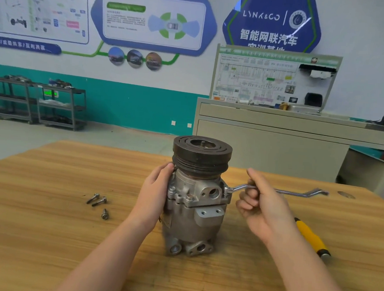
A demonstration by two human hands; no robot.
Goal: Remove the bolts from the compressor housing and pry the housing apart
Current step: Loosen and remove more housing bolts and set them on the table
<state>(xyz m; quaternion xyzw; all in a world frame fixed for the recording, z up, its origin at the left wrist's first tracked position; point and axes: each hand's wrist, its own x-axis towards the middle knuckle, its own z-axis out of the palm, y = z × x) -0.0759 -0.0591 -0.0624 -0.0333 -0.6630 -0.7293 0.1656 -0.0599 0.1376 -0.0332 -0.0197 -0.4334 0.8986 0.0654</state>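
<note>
3 loose bolts [98, 203] lying on table [43, 237], left of compressor: removal partly done. Left hand [154, 192] steadying compressor housing [193, 216], fingers wrapped round its left flank. Housing upright mid-table, pulley [201, 155] on top, halves not yet parted. At least 2 bolts [172, 190] visibly seated on front flange. Wrench [274, 190] engaged at housing's right side, right hand [266, 209] with fingers curled on its shaft. 1 yellow-handled tool [311, 239] far right, likely for prying.
</note>
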